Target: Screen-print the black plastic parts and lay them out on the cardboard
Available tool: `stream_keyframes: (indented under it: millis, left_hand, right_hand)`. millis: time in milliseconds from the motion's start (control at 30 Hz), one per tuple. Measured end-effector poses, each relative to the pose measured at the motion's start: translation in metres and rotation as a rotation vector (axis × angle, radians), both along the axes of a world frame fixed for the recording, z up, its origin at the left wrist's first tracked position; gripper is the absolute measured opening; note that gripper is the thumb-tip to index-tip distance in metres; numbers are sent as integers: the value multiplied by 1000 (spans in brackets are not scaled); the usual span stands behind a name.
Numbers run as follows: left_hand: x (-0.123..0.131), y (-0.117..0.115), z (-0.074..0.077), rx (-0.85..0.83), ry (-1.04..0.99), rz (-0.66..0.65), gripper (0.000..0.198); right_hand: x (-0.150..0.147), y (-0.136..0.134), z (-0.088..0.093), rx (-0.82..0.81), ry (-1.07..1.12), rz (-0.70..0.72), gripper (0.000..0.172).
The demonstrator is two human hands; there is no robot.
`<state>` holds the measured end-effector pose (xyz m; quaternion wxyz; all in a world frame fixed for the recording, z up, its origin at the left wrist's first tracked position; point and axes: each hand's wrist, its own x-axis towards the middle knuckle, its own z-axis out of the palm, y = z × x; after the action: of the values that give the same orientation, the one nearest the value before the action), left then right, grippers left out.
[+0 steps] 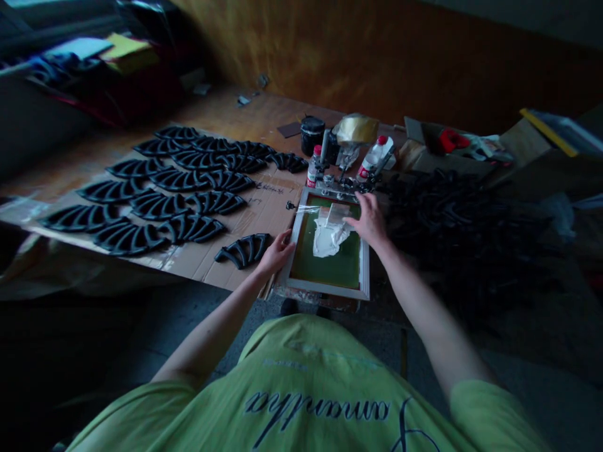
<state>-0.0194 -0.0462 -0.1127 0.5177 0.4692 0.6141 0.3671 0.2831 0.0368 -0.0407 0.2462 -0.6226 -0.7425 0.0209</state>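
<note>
A screen printing frame [365,270] with pale rails and green mesh [306,270] lies before me. White ink [325,242] is smeared in the middle of the mesh, and a flat squeegee [335,213] rests at the ink's far end. My left hand [277,253] is at the frame's left rail, its fingers closed at the edge. Over the right rail, near the far corner, my right hand [370,220] has its fingers apart and its thumb stretched toward the squeegee. Metal hinge clamps [342,186] hold the frame's far side.
Rows of black ribbed, curved parts [169,188] cover cardboard [202,260] on the left; a single black part [242,251] lies nearer. Bottles [313,166], a dark can [312,135] and a tape roll [357,129] stand behind. Black parts [452,226] pile up right, before an open box [461,157].
</note>
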Motion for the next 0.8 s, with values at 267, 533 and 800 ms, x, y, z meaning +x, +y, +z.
stream_keyframes:
  millis: [267,533,800]
  left_hand:
    - [-3,7,-22,-16,215,-122,60]
    - [-1,5,-18,-5,145,-59,55]
    - [6,2,-5,-83,4,46,51]
  right_hand:
    - [-49,-49,-22,-295,-334,300,18]
    - [-25,-51,-16,-330,-314,602,14]
    - [-31,-75,-29,-268,-263,534,24]
